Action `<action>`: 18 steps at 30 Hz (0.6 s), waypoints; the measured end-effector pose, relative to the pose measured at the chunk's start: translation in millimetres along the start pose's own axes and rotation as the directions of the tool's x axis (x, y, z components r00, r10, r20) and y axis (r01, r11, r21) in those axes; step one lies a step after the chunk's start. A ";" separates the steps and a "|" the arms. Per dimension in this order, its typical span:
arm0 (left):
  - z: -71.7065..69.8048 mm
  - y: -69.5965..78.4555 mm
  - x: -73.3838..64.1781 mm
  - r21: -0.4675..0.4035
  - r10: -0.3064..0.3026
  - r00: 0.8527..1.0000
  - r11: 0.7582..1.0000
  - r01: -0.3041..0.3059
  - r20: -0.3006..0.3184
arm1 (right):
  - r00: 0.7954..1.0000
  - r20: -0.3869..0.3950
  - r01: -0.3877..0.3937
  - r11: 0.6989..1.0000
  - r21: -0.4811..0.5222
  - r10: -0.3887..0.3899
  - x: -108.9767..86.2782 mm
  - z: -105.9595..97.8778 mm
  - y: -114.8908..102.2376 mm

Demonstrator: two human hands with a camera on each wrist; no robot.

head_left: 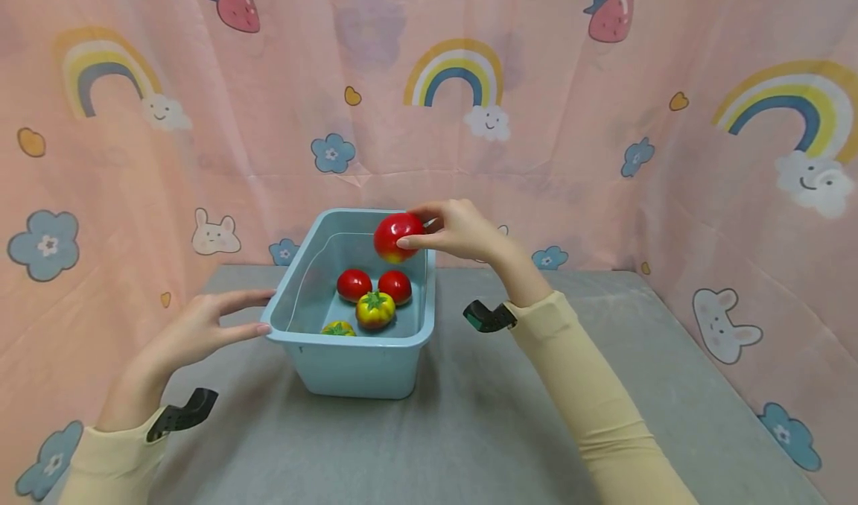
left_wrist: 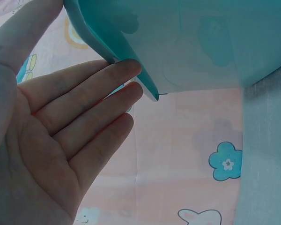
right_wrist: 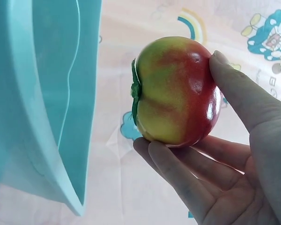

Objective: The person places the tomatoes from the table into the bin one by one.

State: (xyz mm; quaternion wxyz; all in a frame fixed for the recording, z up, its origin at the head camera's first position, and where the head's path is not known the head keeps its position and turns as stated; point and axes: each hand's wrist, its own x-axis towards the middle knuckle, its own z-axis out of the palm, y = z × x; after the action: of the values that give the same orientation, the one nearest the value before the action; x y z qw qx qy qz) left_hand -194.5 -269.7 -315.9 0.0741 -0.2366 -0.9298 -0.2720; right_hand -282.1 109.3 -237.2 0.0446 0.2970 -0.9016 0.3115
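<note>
Above the right part of a light blue plastic bin (head_left: 355, 367), my right hand (head_left: 459, 229) pinches a glossy red tomato (head_left: 397, 237) between thumb and fingers. In the right wrist view the same tomato (right_wrist: 178, 91) shows a yellow-green side and a green leafy stem. Down in the bin lie two red tomatoes, one on the left (head_left: 353, 284) and one on the right (head_left: 394, 286), with a yellow-green one (head_left: 375, 310) in front. Another yellow-green one (head_left: 338, 328) is partly hidden by the near rim. My left hand (head_left: 201, 330) touches the bin's left rim with straight fingers (left_wrist: 103, 89).
The bin stands on a grey table (head_left: 509, 415). A pink patterned curtain (head_left: 415, 162) hangs behind and along both sides. Black wrist cameras sit on the left cuff (head_left: 182, 414) and the right cuff (head_left: 489, 317).
</note>
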 end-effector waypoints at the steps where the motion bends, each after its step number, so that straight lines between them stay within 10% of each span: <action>1: 0.1 -0.1 0.0 0.001 -0.001 1.000 1.000 0.001 0.000 | 1.000 0.002 0.000 1.000 0.003 0.000 1.2 0.5 -1.2; 18: -0.5 0.7 -0.3 -0.021 0.004 1.000 1.000 -0.004 -0.003 | 0.998 0.068 0.008 0.999 0.051 -0.012 28.1 17.5 -15.2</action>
State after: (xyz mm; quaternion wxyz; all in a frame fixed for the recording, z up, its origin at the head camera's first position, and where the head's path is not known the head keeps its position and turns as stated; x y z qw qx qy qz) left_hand -193.9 -269.6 -315.2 0.0734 -0.2388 -0.9263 -0.2819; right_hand -294.8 75.1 -235.7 0.0079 0.3130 -0.8929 0.3235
